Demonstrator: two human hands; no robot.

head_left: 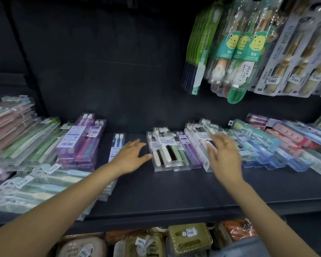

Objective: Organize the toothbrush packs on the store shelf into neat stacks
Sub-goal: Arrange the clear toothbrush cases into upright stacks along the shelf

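The soft-toothbrush stack (167, 153) lies at the middle of the shelf (174, 191), toward its back edge, with its long axis running from the back wall out toward the front edge and its near end skewed a little to the right. It sits between the two hands. The left hand (132, 156) lies just to its left with the grip spread apart, fingers straight and holding nothing; the thumb tip reaches the stack's near-left corner and looks to be touching it, though blur makes that uncertain. The right hand (222, 154) hovers to the right, over the leaning white pack (202, 145) that rests against the stack's right side; its grip is also apart, fingers splayed and smeared by motion, clamped on nothing. The left hand is the nearer to the stack's edge, so squaring the stack would likely mean pressing inward from both long sides. Further left, a purple stack (82, 143) and a single blue-white pack (118, 145) stand apart from the middle one, and pale green packs (44, 184) overhang the shelf's front-left corner. To the right, blue packs (278, 153) fan loosely toward the right end. Bare dark shelf lies along the front edge. Hanging packs (248, 47) crowd the upper right of the back wall.
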